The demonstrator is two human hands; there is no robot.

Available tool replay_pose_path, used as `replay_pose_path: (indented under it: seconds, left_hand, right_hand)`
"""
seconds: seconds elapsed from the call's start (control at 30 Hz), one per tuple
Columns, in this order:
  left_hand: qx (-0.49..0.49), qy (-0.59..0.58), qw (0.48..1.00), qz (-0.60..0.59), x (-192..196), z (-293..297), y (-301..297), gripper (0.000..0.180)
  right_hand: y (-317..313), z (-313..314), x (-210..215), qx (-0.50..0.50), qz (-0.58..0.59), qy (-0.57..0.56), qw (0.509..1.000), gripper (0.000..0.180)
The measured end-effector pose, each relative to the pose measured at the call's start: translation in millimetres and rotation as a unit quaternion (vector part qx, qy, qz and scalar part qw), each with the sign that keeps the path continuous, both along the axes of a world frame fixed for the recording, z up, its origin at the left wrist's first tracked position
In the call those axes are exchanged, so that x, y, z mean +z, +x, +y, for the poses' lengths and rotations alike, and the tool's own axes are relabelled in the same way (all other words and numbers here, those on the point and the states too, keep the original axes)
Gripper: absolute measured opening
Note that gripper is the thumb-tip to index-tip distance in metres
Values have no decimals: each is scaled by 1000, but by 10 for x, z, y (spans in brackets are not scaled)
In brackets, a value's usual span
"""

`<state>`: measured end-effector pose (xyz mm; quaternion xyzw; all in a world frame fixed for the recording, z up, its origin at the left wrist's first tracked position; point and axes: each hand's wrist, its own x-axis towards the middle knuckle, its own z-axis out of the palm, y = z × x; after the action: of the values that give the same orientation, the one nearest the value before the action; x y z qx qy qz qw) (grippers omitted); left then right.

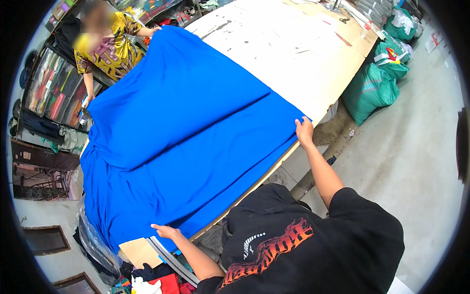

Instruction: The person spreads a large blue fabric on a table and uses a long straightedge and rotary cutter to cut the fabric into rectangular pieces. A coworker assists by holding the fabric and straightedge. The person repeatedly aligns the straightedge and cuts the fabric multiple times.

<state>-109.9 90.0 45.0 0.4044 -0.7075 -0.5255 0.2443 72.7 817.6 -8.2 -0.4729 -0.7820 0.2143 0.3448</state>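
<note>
Head view: big blue cloth (186, 142) lies spread over the near end of a long pale bench (293, 59), w/ the left hand (166, 231) flat on its near edge, fingers together & stretched out, and the right hand (304, 131) at the cloth's far corner by the bench edge, fingers curled over it. Across the bench another person in a yellow patterned shirt (110, 49) holds the opp. edge; green sacks (372, 88) sit on the floor at right, a metal ruler (171, 259) just beside the left hand.
</note>
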Motion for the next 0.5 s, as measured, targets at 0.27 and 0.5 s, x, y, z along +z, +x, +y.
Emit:
replay_pose_path:
  seconds: [0.27, 0.5]
  left_hand:
    - [102, -214, 955, 179, 787, 230, 232, 80]
    - [153, -44, 987, 15, -274, -6, 1078, 78]
  right_hand:
    - [-330, 170, 1358, 1, 85, -145, 986, 29]
    - [-80, 411, 753, -38, 7, -124, 992, 27]
